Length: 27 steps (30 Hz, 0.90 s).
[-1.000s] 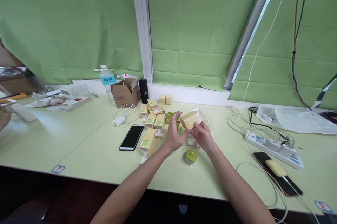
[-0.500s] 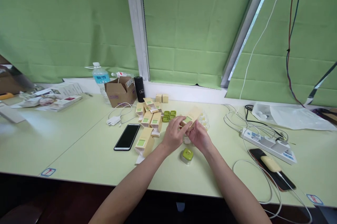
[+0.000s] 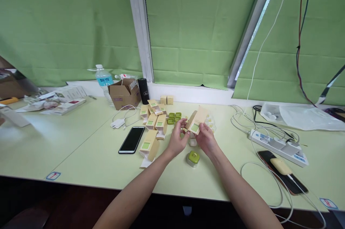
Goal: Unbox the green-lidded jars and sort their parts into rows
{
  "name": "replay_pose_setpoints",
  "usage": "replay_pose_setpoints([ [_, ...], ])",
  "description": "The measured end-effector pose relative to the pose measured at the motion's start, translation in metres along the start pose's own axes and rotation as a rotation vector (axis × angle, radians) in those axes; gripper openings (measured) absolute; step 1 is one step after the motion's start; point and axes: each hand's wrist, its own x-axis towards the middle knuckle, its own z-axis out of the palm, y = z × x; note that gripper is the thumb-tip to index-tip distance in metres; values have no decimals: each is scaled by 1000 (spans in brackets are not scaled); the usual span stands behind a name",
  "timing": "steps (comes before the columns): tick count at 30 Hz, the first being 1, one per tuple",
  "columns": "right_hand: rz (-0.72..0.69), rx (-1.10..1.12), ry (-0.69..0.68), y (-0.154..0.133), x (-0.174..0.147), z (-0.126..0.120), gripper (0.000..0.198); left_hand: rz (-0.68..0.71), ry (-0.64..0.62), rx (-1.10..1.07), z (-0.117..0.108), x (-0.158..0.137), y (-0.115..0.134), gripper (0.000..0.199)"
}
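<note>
Both hands hold one small tan carton with a green square on it, raised above the table. My left hand grips its left side, fingers closed. From the right, my right hand pinches the lower edge near the green square. Below the hands stands a small clear jar with a green lid. A little clear container sits just behind it, partly covered. Several green lids lie beyond my left hand, and clear containers are partly hidden behind the carton.
Left of my hands stand several tan cartons, some with flaps out. A black phone, charger, brown cardboard box, water bottle and black flask are farther left. On the right lie a power strip, cables and another phone.
The carton has turned in my hands, bringing its green square toward the right hand. My right fingers now lie over its lower edge. The view has shifted slightly.
</note>
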Motion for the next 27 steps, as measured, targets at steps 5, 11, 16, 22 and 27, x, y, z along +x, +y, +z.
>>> replay_pose_setpoints([
  [5,-9,11,22,8,3,-3,46,-4,-16,-60,4,-1,-1,49],
  [11,-21,-18,45,11,3,-4,46,-19,-8,-75,4,-1,-2,52],
  [16,-30,-46,58,14,4,-8,46,-26,-9,-104,4,-2,-3,49],
  [22,-16,-128,51,13,3,-11,56,-77,-18,-170,4,2,-1,46],
  [27,-44,-187,67,16,0,-7,58,-149,-14,-189,2,5,-2,49],
])
